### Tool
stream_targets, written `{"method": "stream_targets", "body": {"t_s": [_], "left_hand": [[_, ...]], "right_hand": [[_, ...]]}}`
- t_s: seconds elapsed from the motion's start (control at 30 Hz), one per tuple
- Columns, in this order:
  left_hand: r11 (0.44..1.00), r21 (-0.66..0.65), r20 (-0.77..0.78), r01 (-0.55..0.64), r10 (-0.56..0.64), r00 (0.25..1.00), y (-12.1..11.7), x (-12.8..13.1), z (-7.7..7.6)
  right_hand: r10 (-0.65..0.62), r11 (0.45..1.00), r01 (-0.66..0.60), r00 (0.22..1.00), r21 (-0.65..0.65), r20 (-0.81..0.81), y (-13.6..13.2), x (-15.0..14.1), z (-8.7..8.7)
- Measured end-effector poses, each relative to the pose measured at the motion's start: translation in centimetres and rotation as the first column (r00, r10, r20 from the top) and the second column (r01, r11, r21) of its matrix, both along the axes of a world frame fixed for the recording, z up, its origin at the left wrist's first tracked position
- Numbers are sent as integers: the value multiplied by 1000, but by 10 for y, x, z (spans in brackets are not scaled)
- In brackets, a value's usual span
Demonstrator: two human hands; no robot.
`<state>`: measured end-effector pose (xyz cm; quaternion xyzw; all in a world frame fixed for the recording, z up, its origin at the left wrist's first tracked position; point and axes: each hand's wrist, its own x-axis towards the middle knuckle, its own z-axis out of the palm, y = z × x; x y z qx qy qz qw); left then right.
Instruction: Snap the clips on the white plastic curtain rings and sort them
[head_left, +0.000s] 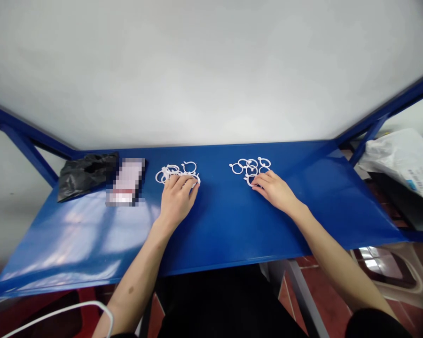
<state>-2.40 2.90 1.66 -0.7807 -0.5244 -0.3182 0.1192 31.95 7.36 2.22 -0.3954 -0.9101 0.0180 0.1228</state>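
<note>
Two groups of thin white rings, each with a small knob or eyelet on its rim, lie on the blue table. Over the near side of the left pile of white rings (171, 170) is my left hand (178, 195), its fingers curled down onto the rings; its fingertips are partly hidden. Further right, a looser group of white rings (252, 163) is spread out, some overlapping. My right hand (275, 188) reaches in from the right, thumb and fingers closed on the nearest white ring (248, 181) of that group.
A crumpled black plastic bag (86, 176) and a blurred-out flat object (129, 180) lie at the left of the blue table (218, 225). Blue frame bars (370, 136) stand at both sides. A white plastic bag (405, 162) sits beyond the right edge. A white cable (66, 307) loops at lower left.
</note>
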Motion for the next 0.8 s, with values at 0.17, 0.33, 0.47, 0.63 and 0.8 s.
{"method": "stream_targets", "body": {"t_s": [0.17, 0.33, 0.47, 0.63, 0.8], "left_hand": [[998, 8, 8, 62, -62, 998, -1, 4, 1], [997, 1, 13, 82, -82, 997, -2, 6, 2], [995, -29, 34, 93, -92, 995, -2, 6, 0], [993, -56, 44, 103, -101, 994, -2, 8, -1], [991, -44, 2, 123, -123, 992, -4, 11, -2]], "right_hand": [[-9, 1000, 9, 1000, 21, 28, 1, -7, 1], [-54, 993, 60, 997, 106, -61, 10, -7, 10], [-93, 986, 98, 995, 138, -43, 22, -6, 7], [-81, 991, 77, 996, 108, 34, 28, -12, -3], [-156, 984, 149, 985, 94, 74, 26, -19, -4]]}}
